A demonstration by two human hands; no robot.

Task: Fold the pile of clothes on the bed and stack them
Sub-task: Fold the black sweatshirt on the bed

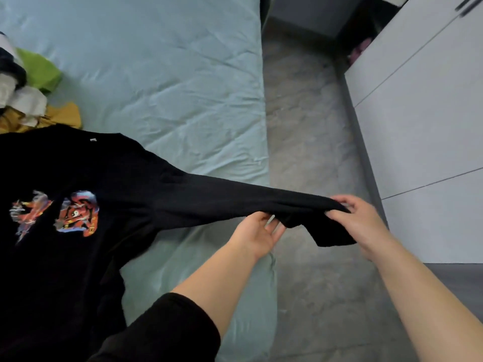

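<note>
A black long-sleeved shirt (78, 165) with an orange and blue print lies flat on the bed (170, 74), at the left. Its one sleeve (235, 199) is stretched out to the right, past the bed's edge and over the floor. My right hand (358, 220) pinches the cuff end of that sleeve. My left hand (258, 233) is under the sleeve a little nearer the body, palm up, fingers touching the cloth; its fingertips are hidden by the fabric. A pile of unfolded clothes (28, 92) in green, white, yellow and dark colours sits at the left edge.
The bed carries a wrinkled pale green sheet. A grey floor (313, 126) runs along its right side. White cabinet doors (423, 113) stand at the right, close to my right hand.
</note>
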